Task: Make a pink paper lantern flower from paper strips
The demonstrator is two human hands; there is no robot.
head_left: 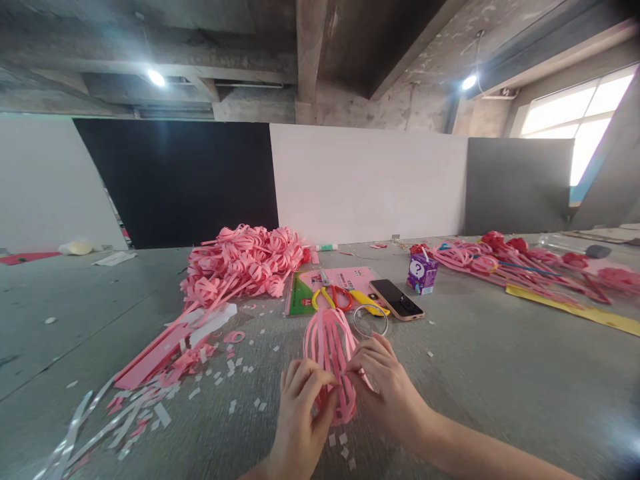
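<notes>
A loose bundle of looped pink paper strips (327, 337) lies on the grey table, low in the middle of the head view. My left hand (305, 407) is at its left side, fingers bent and thumb against fingertips, pinching the strips. From the right, my right hand (383, 387) pinches strips of the same bundle near its middle. The fingertips of both hands are close together, and they hide part of the strips. Just beyond the bundle are red-handled scissors (342, 298), a yellow-handled tool (370, 303) and a silver ring (370, 321).
A big heap of pink paper flowers (245, 263) stands back left, with paper strips and scraps in front. A phone (397, 299) and a purple box (422, 272) lie right of the pink-green packet (300, 293). More pink and red flowers (500, 257) are far right.
</notes>
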